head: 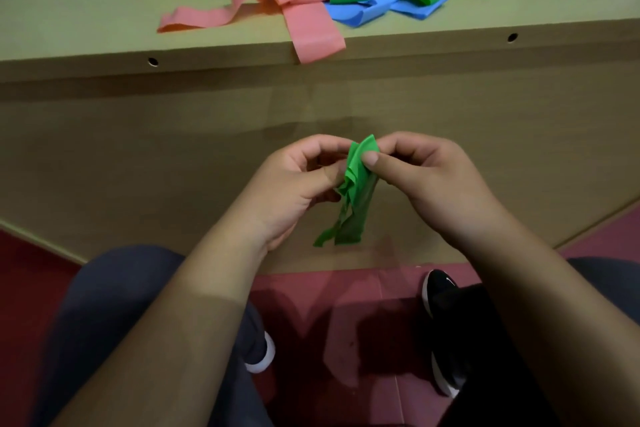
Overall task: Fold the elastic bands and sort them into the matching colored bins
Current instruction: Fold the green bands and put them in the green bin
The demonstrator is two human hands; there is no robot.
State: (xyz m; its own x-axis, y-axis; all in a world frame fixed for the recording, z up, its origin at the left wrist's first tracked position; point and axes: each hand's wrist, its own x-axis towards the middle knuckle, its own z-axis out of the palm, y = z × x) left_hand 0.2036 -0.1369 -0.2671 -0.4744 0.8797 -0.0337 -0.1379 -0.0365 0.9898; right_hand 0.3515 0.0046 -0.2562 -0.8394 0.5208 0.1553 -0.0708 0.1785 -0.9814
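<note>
I see the left hand (294,184) and right hand (426,180) flanking the green band (353,191), fingers (372,159) pinching its bunched top; its length hangs downward.

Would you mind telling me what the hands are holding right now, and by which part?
Both the left hand and the right hand pinch one green elastic band at its bunched upper end; its loose ends hang below.
</note>
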